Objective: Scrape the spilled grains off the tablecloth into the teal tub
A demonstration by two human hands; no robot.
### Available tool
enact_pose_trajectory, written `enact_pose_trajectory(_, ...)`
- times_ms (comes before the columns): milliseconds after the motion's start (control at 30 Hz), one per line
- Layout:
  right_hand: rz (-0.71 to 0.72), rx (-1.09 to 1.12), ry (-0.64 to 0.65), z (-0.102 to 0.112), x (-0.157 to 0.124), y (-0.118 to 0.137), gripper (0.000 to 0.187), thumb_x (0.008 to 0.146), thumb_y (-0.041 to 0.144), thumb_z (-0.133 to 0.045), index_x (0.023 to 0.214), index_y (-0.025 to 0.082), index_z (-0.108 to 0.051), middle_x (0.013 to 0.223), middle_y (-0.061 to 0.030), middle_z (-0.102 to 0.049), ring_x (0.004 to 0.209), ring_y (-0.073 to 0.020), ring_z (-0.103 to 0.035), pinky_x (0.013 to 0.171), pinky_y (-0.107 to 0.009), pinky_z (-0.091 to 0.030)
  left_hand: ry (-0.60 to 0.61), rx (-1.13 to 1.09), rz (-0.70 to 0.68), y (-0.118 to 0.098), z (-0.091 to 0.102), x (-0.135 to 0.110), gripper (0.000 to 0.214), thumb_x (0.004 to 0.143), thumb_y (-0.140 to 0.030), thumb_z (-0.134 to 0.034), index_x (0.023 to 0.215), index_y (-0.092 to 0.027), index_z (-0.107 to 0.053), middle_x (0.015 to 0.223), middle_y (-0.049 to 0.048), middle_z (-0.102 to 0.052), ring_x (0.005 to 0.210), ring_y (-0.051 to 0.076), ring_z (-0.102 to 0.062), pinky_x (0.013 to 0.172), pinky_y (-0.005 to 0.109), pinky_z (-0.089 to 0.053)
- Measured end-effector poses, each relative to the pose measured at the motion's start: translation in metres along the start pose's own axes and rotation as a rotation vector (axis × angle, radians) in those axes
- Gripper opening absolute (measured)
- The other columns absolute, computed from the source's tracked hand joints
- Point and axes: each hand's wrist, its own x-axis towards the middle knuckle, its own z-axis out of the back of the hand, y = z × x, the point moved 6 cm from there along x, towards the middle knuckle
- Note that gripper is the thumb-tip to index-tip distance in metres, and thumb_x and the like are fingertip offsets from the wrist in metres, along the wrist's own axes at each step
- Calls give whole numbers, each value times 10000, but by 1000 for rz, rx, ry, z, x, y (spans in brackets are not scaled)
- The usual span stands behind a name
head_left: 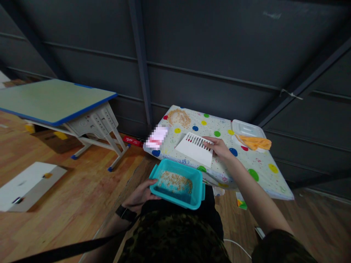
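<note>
Wooden floor carries a white board (27, 184) lying flat, far to the left of the dotted table (263, 168). A blue-edged table (52, 100) with a pale green top stands nearer, also left of the dotted table and well apart from it. A small red object (133, 140) lies on the floor just off the dotted table's left corner.

The left hand (139, 197), with a dark watch (124, 212) on its wrist, grips the left end of a teal tub (197, 197), thumb over the rim. It holds the tub in the air just below the dotted table's near edge. A layer of pale grains (175, 181) covers part of the tub's bottom.

On the dotted table's left edge sits a blurred pink and white item (157, 137). Behind it, at the far left corner of that table, lies a loose heap of grains (179, 117) on the cloth.

A white slotted scraper (194, 149) is near the middle of the dotted table, directly above the tub in the picture, its slots toward the far side. The right hand (219, 148) grasps the scraper by its right edge, fingers on top. Whether the scraper rests flat on the cloth or is lifted, I cannot tell.

Toward the dotted table's far right corner lies a white plastic lid (246, 128), and a crumpled orange cloth (255, 142) lies partly over its near side.
</note>
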Motion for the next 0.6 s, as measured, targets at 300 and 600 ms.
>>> enact_pose_trajectory(300, -6, -65, 272, -20, -44, 11, 512, 688, 402, -801, 1161, 222, -727, 997, -75, -747, 719, -162, -629, 635, -299, -498, 28, -22, 9, 2, -1, 2, 332, 897, -244, -571, 1188, -94, -622, 989, 119, -784, 916, 256, -737, 759, 351, -596)
enact_pose_trajectory(600, 63, 67, -88, 14, -28, 15, 573, 627, 429, -832, 1148, 215, -725, 993, -67, -747, 761, -192, -644, 647, -312, -507, 17, -32, 16, 5, 1, 3, 342, 889, -258, -588, 1194, -108, -628, 1016, 111, -785, 891, 239, -748, 730, 318, -599)
